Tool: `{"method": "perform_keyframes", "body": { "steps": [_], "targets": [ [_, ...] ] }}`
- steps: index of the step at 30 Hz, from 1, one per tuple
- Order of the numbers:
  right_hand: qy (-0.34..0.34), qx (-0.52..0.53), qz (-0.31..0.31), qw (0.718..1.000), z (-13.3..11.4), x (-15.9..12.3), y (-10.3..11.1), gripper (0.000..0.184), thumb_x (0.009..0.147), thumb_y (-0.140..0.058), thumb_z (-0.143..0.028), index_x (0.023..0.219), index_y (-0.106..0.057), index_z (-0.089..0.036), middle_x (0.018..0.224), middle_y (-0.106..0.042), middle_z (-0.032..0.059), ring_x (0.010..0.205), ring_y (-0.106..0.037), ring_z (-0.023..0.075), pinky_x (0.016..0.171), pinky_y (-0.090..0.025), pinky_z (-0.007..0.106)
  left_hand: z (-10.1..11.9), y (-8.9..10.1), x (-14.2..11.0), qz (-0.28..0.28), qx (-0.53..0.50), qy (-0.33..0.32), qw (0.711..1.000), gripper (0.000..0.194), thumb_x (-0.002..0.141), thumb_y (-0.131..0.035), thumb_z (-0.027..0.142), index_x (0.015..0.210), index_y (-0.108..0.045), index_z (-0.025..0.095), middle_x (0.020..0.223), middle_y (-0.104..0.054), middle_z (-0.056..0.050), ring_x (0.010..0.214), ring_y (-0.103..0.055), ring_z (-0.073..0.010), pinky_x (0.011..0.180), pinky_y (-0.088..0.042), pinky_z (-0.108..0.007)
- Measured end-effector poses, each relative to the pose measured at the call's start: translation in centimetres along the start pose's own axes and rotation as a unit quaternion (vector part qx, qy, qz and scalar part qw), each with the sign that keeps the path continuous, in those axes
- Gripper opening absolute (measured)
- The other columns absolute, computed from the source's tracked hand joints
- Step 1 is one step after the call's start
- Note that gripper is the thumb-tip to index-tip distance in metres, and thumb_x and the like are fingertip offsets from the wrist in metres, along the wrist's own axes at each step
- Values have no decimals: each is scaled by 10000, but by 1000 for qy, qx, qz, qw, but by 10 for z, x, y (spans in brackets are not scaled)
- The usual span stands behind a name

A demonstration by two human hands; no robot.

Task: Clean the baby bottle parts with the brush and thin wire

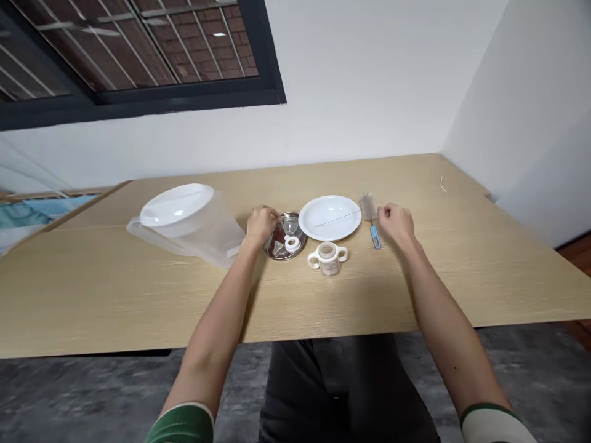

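Your left hand pinched shut over steel dish rim, anything held hidden. Your right hand loosely curled, grip unclear, just beside blue-handled bottle brush.

We see translucent plastic pitcher lying on side on pale wood-grain counter, white round dish or lid resting on it; cannot tell which. White plate flat on counter. Two-handled white cup, red print, upright just in front of plate. Thin pale strand far right. Dark-framed window in white wall, brick beyond. Gray floor below.
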State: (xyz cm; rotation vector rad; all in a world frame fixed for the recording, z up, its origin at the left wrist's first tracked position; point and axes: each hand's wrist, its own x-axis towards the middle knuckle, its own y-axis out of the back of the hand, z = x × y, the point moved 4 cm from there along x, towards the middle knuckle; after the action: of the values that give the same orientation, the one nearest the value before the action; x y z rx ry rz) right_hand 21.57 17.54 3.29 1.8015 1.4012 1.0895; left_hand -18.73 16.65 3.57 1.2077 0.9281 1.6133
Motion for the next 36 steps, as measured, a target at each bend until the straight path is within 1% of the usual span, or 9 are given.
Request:
{"method": "perform_keyframes", "body": {
  "steps": [9, 13, 17, 20, 22, 24, 28, 33, 36],
  "targets": [
    [9, 4, 7, 1000, -1, 0, 2, 379, 966, -429, -433, 815, -687, -199, 892, -743, 129, 831, -638, 251, 696, -385, 320, -2, -4, -6, -17, 16, 10, 1000, 131, 860, -576, 269, 904, -677, 197, 1119, -680, -160, 1096, -582, -314, 926, -452, -396],
    [12, -7, 6, 1000, 0, 0, 2, 373, 970, -433, -429, 816, -685, -200, 890, -743, 128, 842, -633, 251, 695, -389, 320, 0, 1, -13, -13, 20, 26, 999, 174, 904, -507, 283, 983, -635, 195, 1079, -687, -175, 1001, -612, -323, 853, -456, -411],
    [16, -15, 3, 1000, -1, -1, 1, 369, 969, -431, -419, 815, -683, -198, 891, -745, 134, 820, -632, 251, 683, -384, 327, -3, 10, -22, 0, -49, 39, 998, 152, 927, -487, 300, 1001, -587, 214, 975, -697, -160, 903, -628, -320, 773, -457, -406],
    [14, -14, 2, 1000, -1, -2, 1, 375, 969, -432, -430, 818, -686, -199, 896, -746, 135, 812, -629, 249, 680, -384, 332, -5, 20, -29, 28, -105, 39, 993, 76, 911, -543, 299, 929, -559, 227, 903, -701, -121, 866, -634, -282, 770, -469, -383],
    [14, -12, 5, 1000, -1, -2, 1, 377, 968, -432, -432, 808, -683, -201, 895, -746, 135, 806, -627, 247, 677, -380, 334, -5, 28, -31, 44, -144, 32, 988, 93, 893, -589, 306, 875, -546, 226, 884, -709, -99, 850, -641, -250, 790, -485, -371],
    [16, -10, 9, 1000, -1, -2, 1, 373, 966, -431, -426, 792, -674, -204, 888, -743, 132, 798, -626, 246, 675, -374, 335, -5, 34, -33, 36, -208, 24, 977, 151, 866, -646, 334, 845, -552, 218, 888, -722, -91, 847, -661, -225, 805, -511, -360],
    [18, -14, 8, 1000, -1, -2, 0, 362, 964, -429, -412, 787, -667, -203, 881, -740, 133, 804, -628, 246, 683, -376, 336, 0, 52, -38, 1, -354, -8, 935, 318, 758, -779, 446, 838, -606, 191, 958, -739, -121, 869, -706, -216, 804, -567, -354],
    [18, -16, 3, 1000, 0, -1, -1, 384, 970, -421, -434, 786, -664, -200, 875, -737, 143, 805, -635, 254, 695, -383, 346, 19, 81, -49, 53, -446, -39, 893, 513, 627, -871, 516, 919, -614, 182, 1016, -737, -130, 887, -732, -238, 804, -615, -382],
    [15, -11, 5, 1000, 0, -1, -1, 382, 971, -425, -431, 799, -676, -200, 887, -738, 145, 823, -635, 258, 706, -392, 344, 34, 87, -55, 55, -495, -52, 866, 542, 628, -865, 526, 960, -583, 204, 1079, -718, -109, 815, -746, -226, 771, -638, -397]
  ]
}}
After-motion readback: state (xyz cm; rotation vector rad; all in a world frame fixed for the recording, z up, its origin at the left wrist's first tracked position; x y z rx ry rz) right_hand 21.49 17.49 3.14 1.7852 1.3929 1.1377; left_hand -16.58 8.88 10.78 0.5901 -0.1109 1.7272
